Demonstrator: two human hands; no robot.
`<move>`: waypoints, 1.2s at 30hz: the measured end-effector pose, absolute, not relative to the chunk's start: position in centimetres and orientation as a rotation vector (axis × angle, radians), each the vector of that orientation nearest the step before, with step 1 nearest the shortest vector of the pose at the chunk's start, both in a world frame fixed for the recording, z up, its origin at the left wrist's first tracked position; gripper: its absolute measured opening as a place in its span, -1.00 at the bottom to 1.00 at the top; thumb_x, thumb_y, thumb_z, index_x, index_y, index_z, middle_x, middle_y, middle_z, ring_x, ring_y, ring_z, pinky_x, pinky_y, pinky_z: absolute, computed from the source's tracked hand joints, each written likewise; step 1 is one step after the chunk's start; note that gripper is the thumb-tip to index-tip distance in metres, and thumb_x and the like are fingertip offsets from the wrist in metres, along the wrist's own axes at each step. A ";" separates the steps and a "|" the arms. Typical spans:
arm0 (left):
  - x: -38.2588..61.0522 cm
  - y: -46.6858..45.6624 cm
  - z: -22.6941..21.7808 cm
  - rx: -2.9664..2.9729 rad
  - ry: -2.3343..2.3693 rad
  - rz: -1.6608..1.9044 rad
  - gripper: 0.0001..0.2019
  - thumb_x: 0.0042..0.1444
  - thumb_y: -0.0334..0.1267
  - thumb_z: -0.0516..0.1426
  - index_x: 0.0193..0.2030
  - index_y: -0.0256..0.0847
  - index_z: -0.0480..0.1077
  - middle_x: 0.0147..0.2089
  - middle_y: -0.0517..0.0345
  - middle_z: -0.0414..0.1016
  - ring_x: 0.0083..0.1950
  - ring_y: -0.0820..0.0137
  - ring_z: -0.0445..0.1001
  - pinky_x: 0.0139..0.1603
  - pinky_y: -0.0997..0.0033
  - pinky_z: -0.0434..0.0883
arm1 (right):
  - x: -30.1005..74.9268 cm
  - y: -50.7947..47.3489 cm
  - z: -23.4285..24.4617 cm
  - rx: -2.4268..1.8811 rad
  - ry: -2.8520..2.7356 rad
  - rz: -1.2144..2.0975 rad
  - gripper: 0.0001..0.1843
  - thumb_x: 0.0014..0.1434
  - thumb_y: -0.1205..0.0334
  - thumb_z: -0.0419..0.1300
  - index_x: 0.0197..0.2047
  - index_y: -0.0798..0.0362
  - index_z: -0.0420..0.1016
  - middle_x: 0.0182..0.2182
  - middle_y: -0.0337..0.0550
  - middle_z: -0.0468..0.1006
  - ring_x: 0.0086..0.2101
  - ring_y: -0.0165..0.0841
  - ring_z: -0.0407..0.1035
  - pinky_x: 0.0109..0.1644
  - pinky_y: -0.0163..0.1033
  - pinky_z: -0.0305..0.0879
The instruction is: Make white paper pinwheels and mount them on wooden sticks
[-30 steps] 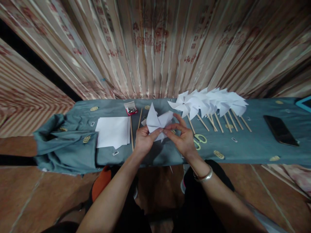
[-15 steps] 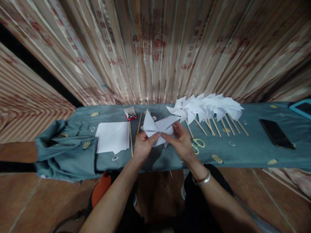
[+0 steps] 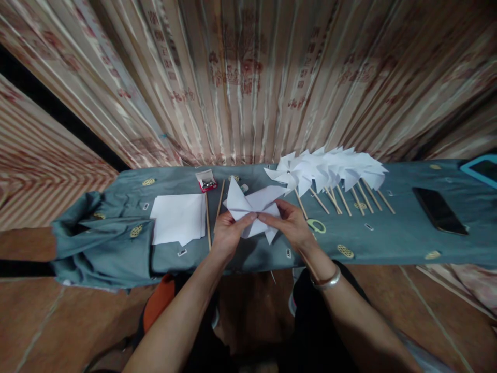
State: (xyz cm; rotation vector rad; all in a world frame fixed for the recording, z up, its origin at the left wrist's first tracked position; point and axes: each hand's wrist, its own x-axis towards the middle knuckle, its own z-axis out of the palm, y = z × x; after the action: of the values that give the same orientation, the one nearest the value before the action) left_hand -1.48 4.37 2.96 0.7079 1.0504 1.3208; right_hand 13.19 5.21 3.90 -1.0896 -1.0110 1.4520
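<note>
Between my hands is a white paper pinwheel (image 3: 261,201), its points folded in toward the middle. My left hand (image 3: 228,232) is closed on its left side, the thumb pressed near the centre. From the right, my right hand (image 3: 288,224) grips it, with the thumb meeting the left one at the middle and the fingers behind the paper. Left of my hands lie two wooden sticks (image 3: 208,220) and a stack of white paper (image 3: 178,218). A small red and white box (image 3: 206,181) of metal pins stands open behind them.
Finished white pinwheels (image 3: 334,168) on sticks lie in an overlapping row at the back right. Scissors with green handles (image 3: 317,226) are beside my right wrist. A black phone (image 3: 438,210) and a blue-framed device (image 3: 481,171) lie farther right. Bunched cloth (image 3: 103,241) covers the left end.
The pinwheel's lower right point now sticks out farther below my right hand, which covers more of the scissors. Both hands keep their hold, and the view has shifted slightly.
</note>
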 end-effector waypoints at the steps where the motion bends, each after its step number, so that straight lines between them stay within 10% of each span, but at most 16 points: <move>1: -1.4 4.3 3.0 0.703 1.053 1.320 -0.69 -0.40 -0.20 0.46 -0.46 -0.28 0.58 -0.44 0.12 0.61 -0.45 0.41 0.50 -0.30 0.39 0.44 | 13.3 5.2 3.9 -1.093 -1.012 1.474 -0.59 -0.30 0.13 0.52 -0.32 0.01 0.58 -0.37 -0.25 0.66 -0.36 -0.29 0.53 -0.16 -0.17 0.49; 36: -0.7 4.5 2.4 0.766 1.125 1.243 -0.66 -0.43 -0.16 0.46 -0.46 -0.28 0.59 -0.46 0.14 0.60 -0.46 0.42 0.47 -0.35 0.41 0.42 | 14.5 4.9 2.4 -1.149 -1.147 1.390 -0.72 -0.16 0.06 0.46 -0.34 -0.02 0.68 -0.43 -0.24 0.66 -0.49 -0.33 0.48 -0.39 -0.23 0.44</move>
State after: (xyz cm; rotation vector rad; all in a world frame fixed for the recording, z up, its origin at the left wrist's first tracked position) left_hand -0.69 4.45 2.40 0.7661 1.1246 1.2426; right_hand 14.51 4.89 2.41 -1.1487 -1.1475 1.3904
